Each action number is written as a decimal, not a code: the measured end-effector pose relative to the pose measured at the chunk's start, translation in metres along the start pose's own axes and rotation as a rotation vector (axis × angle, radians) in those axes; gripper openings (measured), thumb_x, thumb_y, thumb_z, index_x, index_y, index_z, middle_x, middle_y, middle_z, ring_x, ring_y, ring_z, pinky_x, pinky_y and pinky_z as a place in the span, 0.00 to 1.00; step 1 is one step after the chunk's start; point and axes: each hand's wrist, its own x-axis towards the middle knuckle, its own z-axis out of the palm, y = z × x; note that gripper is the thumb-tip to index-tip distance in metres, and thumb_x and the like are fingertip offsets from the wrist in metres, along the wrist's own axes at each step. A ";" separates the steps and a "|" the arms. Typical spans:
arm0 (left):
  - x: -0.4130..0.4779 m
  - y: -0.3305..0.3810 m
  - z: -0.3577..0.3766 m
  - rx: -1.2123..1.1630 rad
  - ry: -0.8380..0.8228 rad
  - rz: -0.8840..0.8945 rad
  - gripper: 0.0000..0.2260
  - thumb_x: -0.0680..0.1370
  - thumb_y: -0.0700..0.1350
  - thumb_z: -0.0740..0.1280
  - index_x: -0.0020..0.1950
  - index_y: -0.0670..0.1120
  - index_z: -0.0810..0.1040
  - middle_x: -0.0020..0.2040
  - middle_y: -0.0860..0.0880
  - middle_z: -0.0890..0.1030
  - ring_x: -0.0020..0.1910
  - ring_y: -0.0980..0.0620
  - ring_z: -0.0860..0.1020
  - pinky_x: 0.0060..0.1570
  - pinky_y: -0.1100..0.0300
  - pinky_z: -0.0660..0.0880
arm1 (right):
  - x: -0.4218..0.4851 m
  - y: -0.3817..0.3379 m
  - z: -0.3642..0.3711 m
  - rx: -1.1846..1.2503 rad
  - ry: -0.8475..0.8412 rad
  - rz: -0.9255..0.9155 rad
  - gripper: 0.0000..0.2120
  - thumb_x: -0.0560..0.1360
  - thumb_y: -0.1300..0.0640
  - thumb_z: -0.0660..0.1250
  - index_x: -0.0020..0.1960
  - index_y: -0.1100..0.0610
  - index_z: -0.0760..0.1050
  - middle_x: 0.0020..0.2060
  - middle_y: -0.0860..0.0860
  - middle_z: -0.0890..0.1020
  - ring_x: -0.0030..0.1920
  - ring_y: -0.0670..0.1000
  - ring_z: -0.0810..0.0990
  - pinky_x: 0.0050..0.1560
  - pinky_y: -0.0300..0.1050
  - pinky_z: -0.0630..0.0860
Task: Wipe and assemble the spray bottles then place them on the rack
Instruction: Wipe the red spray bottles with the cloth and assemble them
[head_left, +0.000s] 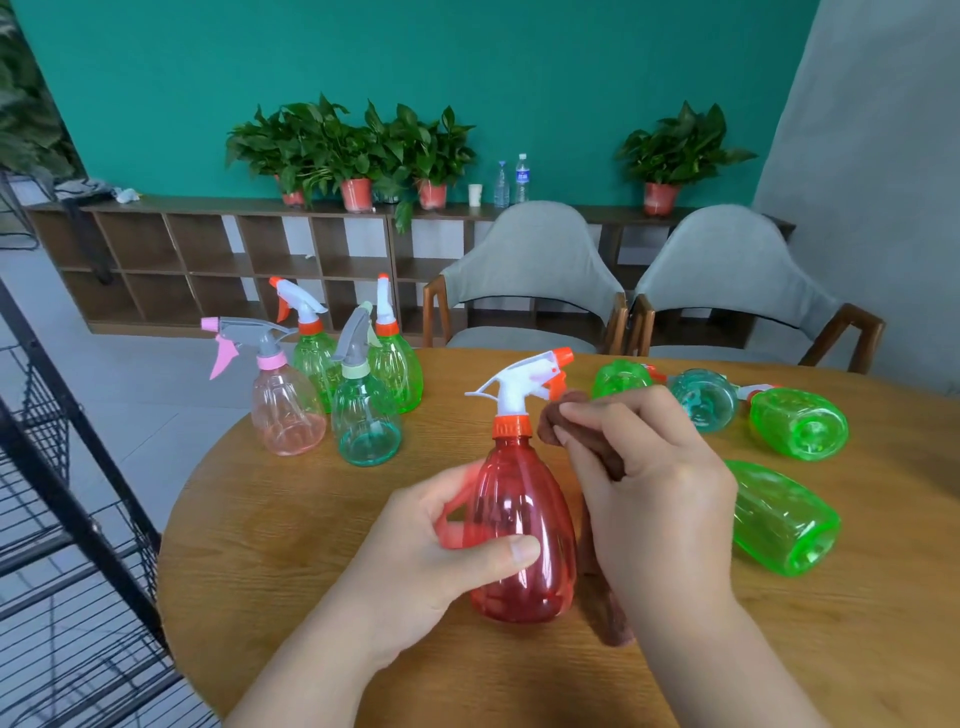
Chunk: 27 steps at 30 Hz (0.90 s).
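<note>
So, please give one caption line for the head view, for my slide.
Left hand holds a red spray bottle upright on the wooden table while right hand wipes with brown cloth.

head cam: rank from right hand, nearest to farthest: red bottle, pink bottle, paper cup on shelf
From the right hand:
1. red bottle, just left of it, held by the left hand
2. pink bottle, standing far left on the table
3. paper cup, on the back shelf

This looks like an office lounge or meeting room. A round wooden table (779, 649) fills the near ground, two grey padded chairs (530, 270) stand at twelve and one o'clock, and a low cubby shelf (208, 260) with potted plants (353, 150) lines the teal wall (467, 62).
</note>
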 end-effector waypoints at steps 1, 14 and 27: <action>0.000 -0.001 0.000 -0.005 0.017 0.002 0.23 0.73 0.44 0.81 0.67 0.51 0.85 0.61 0.46 0.88 0.59 0.46 0.87 0.55 0.57 0.83 | -0.001 0.001 0.000 0.005 -0.019 0.012 0.07 0.77 0.59 0.79 0.55 0.55 0.88 0.49 0.46 0.84 0.47 0.49 0.85 0.44 0.51 0.84; -0.002 -0.002 0.001 0.273 0.017 -0.030 0.29 0.73 0.44 0.83 0.72 0.58 0.80 0.58 0.53 0.88 0.57 0.52 0.87 0.64 0.47 0.82 | 0.000 -0.005 -0.001 -0.018 0.029 0.014 0.07 0.78 0.60 0.78 0.56 0.55 0.88 0.49 0.47 0.84 0.47 0.47 0.83 0.46 0.45 0.80; 0.004 -0.006 0.001 0.207 0.160 -0.007 0.37 0.70 0.41 0.85 0.75 0.59 0.76 0.59 0.55 0.88 0.59 0.53 0.87 0.63 0.50 0.82 | 0.003 -0.021 -0.002 0.119 -0.021 0.065 0.08 0.78 0.61 0.78 0.57 0.54 0.88 0.50 0.44 0.84 0.52 0.42 0.83 0.56 0.30 0.75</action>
